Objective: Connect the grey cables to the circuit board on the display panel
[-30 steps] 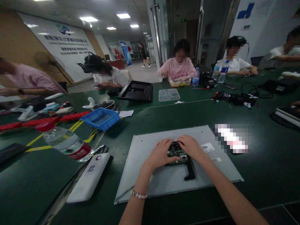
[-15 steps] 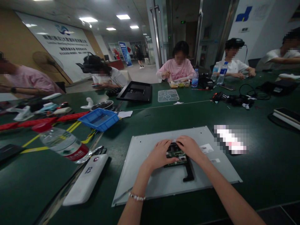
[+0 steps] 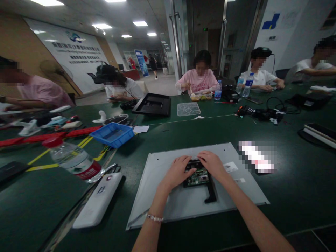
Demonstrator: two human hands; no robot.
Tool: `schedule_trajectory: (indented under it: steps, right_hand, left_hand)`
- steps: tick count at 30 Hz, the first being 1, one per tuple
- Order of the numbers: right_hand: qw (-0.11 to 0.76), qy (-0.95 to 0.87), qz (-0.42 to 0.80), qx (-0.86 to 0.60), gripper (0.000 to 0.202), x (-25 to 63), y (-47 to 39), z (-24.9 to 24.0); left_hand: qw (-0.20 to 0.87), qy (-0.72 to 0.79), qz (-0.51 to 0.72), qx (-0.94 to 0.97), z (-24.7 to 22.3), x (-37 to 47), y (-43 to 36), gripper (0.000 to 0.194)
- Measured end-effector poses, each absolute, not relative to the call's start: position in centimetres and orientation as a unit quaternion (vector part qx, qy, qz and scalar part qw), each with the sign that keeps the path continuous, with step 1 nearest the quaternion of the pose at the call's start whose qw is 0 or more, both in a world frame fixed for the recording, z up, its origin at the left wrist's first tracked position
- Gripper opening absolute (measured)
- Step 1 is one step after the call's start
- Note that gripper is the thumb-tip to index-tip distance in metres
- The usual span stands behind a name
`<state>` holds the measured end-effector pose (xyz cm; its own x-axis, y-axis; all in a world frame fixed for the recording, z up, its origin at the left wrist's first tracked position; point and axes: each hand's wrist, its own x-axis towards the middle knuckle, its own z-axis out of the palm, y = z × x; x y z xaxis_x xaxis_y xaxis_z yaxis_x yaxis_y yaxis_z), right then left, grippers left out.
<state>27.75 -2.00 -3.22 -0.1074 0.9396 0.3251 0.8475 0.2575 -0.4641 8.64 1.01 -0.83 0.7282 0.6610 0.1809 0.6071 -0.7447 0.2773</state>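
A grey flat panel [image 3: 162,196] lies on the green table in front of me. On its middle sits a green circuit board [image 3: 196,177] in a black bracket [image 3: 210,194], whose arm points toward me. My left hand [image 3: 180,171] rests on the bracket's left and far side, its thumb apart from the fingers and over the board. My right hand [image 3: 211,163] presses the far right corner, its fingertips bent over the far edge. Something small and pale shows between the fingertips of both hands. The fingers partly hide the bracket's far edge.
Left of the panel are a white power bank [image 3: 98,201] and a tilted water bottle [image 3: 75,161]. A blue tray [image 3: 112,134] stands farther back, near a black frame [image 3: 152,104]. Beyond the panel's right edge lies a blurred bright phone-like object [image 3: 257,157]. Several people sit around the table.
My left thumb has shifted slightly up and left, so more of the board shows. Both hands remain on the bracket. The view has tilted up slightly.
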Motion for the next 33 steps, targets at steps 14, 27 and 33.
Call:
schedule_trajectory:
  steps: [14, 27, 33]
  right_hand:
    - [0.243, -0.751, 0.090, -0.607, 0.021, 27.58, -2.18, -3.05]
    - [0.243, -0.748, 0.110, -0.608, 0.022, 27.63, -2.03, -3.11]
    - [0.247, -0.747, 0.112, -0.607, 0.021, 27.71, -1.88, -3.47]
  left_hand:
    - [0.063, 0.364, 0.119, 0.922, -0.28, 8.76, 1.01, 0.027]
    - [0.056, 0.361, 0.108, 0.924, -0.66, 8.83, 1.30, 0.026]
    - [0.048, 0.363, 0.108, 0.924, -0.93, 8.98, 1.36, 0.024]
